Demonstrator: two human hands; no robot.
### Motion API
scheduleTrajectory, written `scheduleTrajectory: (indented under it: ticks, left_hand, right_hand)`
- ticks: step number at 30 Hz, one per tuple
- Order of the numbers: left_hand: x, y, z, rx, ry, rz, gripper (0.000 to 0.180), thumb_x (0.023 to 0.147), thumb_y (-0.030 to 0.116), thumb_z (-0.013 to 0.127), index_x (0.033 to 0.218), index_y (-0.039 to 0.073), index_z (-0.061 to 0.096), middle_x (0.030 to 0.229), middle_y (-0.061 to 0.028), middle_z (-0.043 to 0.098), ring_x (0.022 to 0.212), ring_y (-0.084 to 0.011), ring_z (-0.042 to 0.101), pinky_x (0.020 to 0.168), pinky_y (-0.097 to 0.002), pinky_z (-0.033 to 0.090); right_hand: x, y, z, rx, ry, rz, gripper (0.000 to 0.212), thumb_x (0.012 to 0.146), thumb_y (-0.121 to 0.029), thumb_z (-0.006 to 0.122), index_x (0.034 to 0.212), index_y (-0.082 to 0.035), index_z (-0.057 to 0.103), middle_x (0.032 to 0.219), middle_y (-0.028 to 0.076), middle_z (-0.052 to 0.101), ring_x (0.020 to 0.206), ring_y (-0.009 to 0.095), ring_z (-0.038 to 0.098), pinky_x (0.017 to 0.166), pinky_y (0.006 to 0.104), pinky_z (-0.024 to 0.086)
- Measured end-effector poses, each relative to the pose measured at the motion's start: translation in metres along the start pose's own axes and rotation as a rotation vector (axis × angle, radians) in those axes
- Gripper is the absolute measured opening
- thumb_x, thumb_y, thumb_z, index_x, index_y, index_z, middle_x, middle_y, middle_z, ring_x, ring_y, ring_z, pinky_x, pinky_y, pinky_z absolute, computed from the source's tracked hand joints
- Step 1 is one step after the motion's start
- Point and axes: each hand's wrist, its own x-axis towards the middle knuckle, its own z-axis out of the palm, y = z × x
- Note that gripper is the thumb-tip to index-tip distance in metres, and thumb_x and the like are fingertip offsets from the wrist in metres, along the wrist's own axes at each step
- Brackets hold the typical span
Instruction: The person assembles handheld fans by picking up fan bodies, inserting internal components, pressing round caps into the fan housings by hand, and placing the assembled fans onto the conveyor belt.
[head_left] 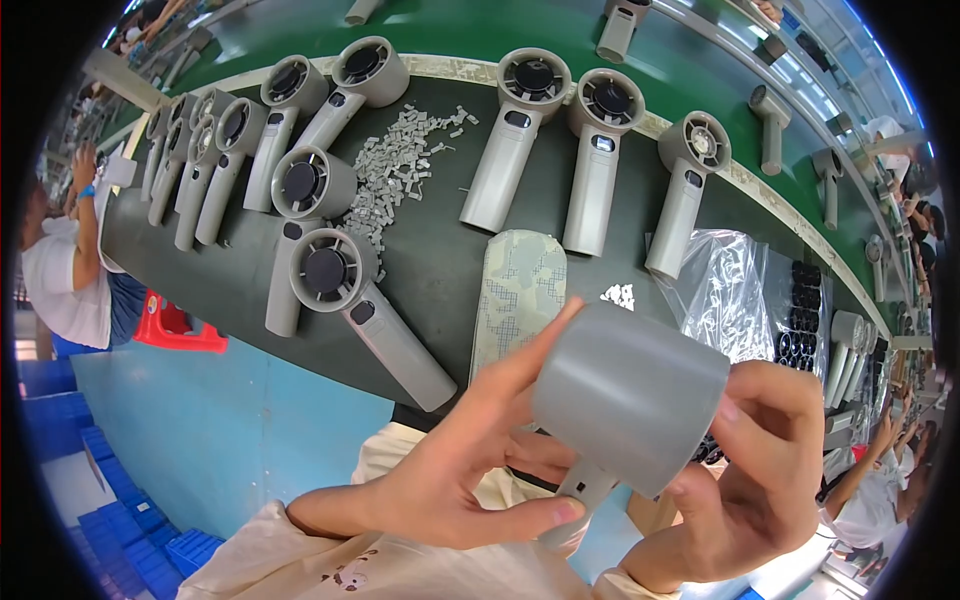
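Note:
A grey handheld fan (pixel 625 390) is up close in front of me, its wide round head turned sideways and its handle pointing down. My left hand (pixel 455 475) is wrapped around it, with the thumb on the handle's neck and the fingers behind the head. At the other end of the head, my right hand (pixel 765 460) has its bent fingers and thumb closed on the rim. Whether a small part sits between those fingertips is hidden. Beyond the held fan, a patterned padded mat (pixel 520 285) lies on the dark worktable (pixel 400 270).
More grey fans (pixel 330 270) lie to the left and at the back. Small grey clips (pixel 395 170) form a pile, and white bits (pixel 620 295) lie near the mat. Clear plastic bags (pixel 725 290) and black round parts (pixel 800 310) are right. A green conveyor (pixel 440 35) runs behind.

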Motion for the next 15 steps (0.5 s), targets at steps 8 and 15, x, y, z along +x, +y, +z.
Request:
scheduleTrajectory:
  ticks: [8,15]
  left_hand:
    - [0.002,-0.002,0.000,-0.117,-0.009,-0.069,0.097,0.080,-0.013,0.056,0.148,0.015,-0.007,0.148,-0.0134,0.022,0.113,-0.0240,0.054,0.085,-0.0358,0.049]
    - [0.009,0.006,0.009,-0.117,0.066,-0.099,0.101,0.072,-0.006,0.064,0.147,0.009,-0.002,0.151,-0.0114,0.015,0.131,-0.0250,0.032,0.096,-0.0378,0.040]
  right_hand:
    - [0.000,-0.004,-0.001,-0.083,-0.106,0.019,0.055,0.071,-0.033,0.077,0.108,0.005,0.061,0.105,0.023,0.054,0.083,0.022,0.055,0.072,0.0282,0.044]
    - [-0.011,-0.013,0.039,0.615,0.297,0.572,0.069,0.085,-0.041,0.062,0.129,0.009,0.042,0.127,0.019,0.048,0.116,0.026,0.048,0.097,0.0355,0.037]
